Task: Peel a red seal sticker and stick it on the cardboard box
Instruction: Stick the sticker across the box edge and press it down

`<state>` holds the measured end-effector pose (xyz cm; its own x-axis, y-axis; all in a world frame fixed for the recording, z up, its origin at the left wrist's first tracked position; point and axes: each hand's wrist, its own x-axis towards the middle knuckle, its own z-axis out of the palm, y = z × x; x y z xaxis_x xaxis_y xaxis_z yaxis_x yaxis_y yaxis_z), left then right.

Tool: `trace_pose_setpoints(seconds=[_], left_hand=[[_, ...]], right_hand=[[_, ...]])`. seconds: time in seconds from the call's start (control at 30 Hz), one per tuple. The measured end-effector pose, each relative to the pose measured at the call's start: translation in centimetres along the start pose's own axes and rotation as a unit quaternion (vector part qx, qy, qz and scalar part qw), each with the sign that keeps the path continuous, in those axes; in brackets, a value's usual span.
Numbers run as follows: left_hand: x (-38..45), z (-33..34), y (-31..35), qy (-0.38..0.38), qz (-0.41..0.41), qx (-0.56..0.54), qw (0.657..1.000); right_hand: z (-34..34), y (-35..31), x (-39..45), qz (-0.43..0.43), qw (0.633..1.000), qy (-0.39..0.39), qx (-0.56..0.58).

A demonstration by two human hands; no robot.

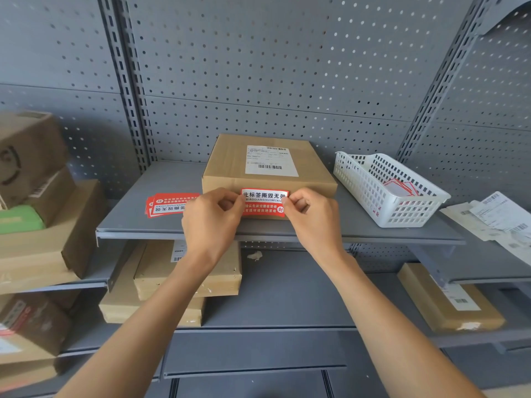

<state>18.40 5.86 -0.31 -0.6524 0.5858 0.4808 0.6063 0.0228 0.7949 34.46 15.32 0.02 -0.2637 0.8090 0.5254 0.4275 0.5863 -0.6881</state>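
- Red seal sticker (264, 203): one, held against the front edge of the cardboard box (230, 165), its top strip at the box's upper rim, the rest hanging over the front face.
- Left hand (211, 222): grip closed, thumb and forefinger pinching the sticker's left end.
- Right hand (311, 218): grip closed, pinching the sticker's right end.
- Cardboard box: flat, on the grey shelf (138, 214), white shipping label (271, 161) on top.
- Spare stickers (168, 205): small stack (red, fanned), just left of the box.
- White basket (388, 191): right of the box, holding red-edged slips.
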Motion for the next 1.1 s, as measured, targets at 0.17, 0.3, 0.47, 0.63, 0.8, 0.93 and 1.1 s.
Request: trace_pose_setpoints(seconds=[0.17,0.3,0.47,0.63,0.8,0.93,1.1], left_hand=[[0.0,0.2,0.0,0.003,0.005,0.008,1.000],[0.1,0.3,0.1,0.004,0.003,0.007,1.000],[0.3,0.2,-0.1,0.011,-0.002,0.027,1.000],[0.3,-0.4,-0.6,0.035,0.030,0.045,0.998],[0.3,-0.9,-1.9,0.090,0.087,0.048,0.991],[0.2,-1.3,-2.7,0.108,0.109,0.023,0.988],[0.0,-0.7,-2.1,0.030,0.076,-0.005,0.997]], right_hand=[[0.1,-0.1,0.0,-0.005,1.000,0.003,-0.012],[0.1,-0.3,0.0,-0.007,1.000,0.011,-0.027],[0.0,-0.3,0.0,0.002,0.998,0.025,-0.050],[-0.8,0.1,0.1,0.012,0.998,0.038,-0.049],[-1.6,1.2,-0.4,-0.005,0.996,0.083,-0.041],[-2.0,1.7,-1.3,-0.049,0.987,0.150,-0.029],[-1.7,1.5,-1.5,-0.045,0.985,0.152,-0.061]])
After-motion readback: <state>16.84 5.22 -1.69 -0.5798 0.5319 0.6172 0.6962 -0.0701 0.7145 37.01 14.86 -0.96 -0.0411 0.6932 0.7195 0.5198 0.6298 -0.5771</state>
